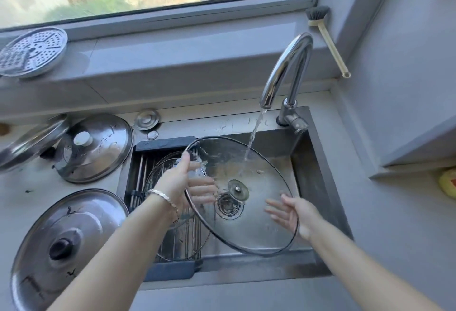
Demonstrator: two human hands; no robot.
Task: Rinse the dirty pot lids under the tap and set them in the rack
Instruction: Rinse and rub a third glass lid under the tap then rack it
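The left hand (177, 180) pinches the glass lid (259, 214) at its rim under the running tap (286, 68); the right hand (296, 214), grip wide, lies fingers flat beneath it.

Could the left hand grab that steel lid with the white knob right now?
Probably not yet: the left hand is holding the glass lid by its rim under the tap. Once freed, the way to the white-knobbed lid over the counter looks open.

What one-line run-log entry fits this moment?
step: rinse | glass lid: tilted under running tap | left hand: pinches rim | right hand: straight fingers support rim
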